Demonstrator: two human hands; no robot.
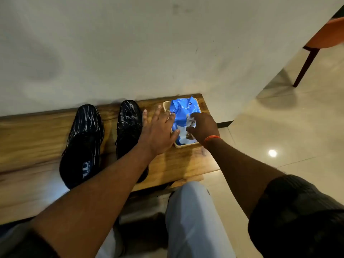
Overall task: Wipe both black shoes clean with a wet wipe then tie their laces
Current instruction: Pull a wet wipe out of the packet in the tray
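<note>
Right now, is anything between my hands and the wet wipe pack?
Nothing visible. The left hand lies spread on the blue wet wipe pack in its tray; the right hand pinches at its opening.

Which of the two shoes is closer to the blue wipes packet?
The right-hand shoe, beside the tray holding the packet; the other shoe sits farther left.

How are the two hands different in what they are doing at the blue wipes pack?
The left hand lies flat with straight, spread fingers on the edge of the blue wipes pack; the right hand is curled, its fingertips pinching at the pack's opening. The left hand sits next to the nearer black shoe; the right hand is on the far side. Both are over the tray.
</note>
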